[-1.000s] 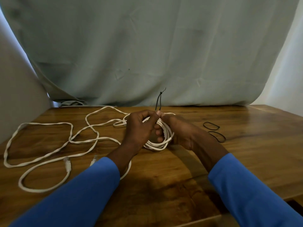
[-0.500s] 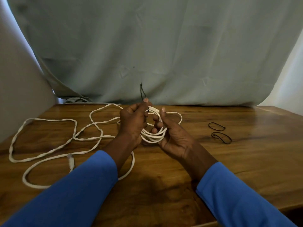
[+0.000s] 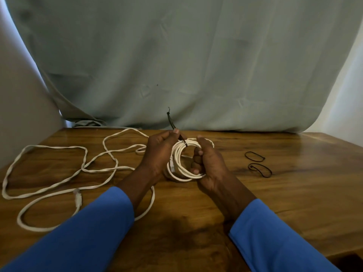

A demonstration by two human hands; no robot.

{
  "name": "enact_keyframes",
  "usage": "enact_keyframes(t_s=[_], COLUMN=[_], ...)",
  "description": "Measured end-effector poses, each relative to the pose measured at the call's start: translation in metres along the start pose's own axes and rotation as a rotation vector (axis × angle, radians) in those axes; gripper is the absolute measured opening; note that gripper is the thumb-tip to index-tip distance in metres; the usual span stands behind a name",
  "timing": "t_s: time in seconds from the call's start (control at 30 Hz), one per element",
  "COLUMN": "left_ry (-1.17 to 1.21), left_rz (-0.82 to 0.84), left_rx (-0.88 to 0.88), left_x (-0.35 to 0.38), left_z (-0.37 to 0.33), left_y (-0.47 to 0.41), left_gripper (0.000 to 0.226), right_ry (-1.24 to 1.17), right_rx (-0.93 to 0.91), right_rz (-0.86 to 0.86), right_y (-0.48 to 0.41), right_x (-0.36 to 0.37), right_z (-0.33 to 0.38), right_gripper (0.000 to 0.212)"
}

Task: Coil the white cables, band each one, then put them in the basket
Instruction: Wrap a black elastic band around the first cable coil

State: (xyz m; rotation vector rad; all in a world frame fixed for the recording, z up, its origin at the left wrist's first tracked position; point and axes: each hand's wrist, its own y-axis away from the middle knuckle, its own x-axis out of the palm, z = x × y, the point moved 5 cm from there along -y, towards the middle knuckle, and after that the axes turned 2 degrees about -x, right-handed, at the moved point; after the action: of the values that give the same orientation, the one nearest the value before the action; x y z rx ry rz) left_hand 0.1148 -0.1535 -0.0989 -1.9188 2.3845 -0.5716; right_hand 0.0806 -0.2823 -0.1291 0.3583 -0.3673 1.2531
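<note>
A coiled white cable (image 3: 179,163) is held upright between both hands above the wooden table (image 3: 294,193). My right hand (image 3: 206,161) grips the coil's right side. My left hand (image 3: 161,152) pinches a black band (image 3: 172,123) that wraps the coil's top and sticks up past my fingertips. A second white cable (image 3: 64,173) lies loose and sprawling on the table to the left, one plug (image 3: 77,198) near my left sleeve. No basket is in view.
Two spare black bands (image 3: 254,156) (image 3: 260,169) lie on the table to the right of my hands. A grey-green cloth (image 3: 196,65) hangs behind the table's far edge. The table's near right corner shows at the bottom right.
The coil has turned more upright and open toward me. The black band now sits tight around the coil's top, with my left hand still pulling its free end.
</note>
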Motion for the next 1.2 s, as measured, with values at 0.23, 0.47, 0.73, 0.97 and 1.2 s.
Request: enact_keyframes(t_s=[0.23,0.47,0.73,0.97,1.2], left_ry=[0.145,-0.135,-0.447,-0.601,-0.744], left_rz=[0.067,-0.058,-0.019,0.019,-0.011], left_rx=[-0.1,0.103,0.384,0.443,0.519], left_x=[0.0,-0.009,-0.001,0.005,0.011], left_z=[0.001,-0.002,-0.021,-0.026,-0.035], left_y=[-0.005,-0.009,-0.004,0.004,0.013], left_gripper=[0.028,0.019,0.03,0.02,0.033], right_ry=[0.044,0.275,0.495,0.544,0.502], right_rx=[-0.021,-0.21,-0.374,-0.536,-0.629], right_rz=[0.03,-0.001,0.111,0.102,0.003], right_y=[0.008,0.007,0.013,0.015,0.013], right_x=[0.002,0.003,0.011,0.01,0.006], right_z=[0.003,0.007,0.02,0.021,0.02], right_gripper=[0.048,0.032,0.029,0.032,0.03])
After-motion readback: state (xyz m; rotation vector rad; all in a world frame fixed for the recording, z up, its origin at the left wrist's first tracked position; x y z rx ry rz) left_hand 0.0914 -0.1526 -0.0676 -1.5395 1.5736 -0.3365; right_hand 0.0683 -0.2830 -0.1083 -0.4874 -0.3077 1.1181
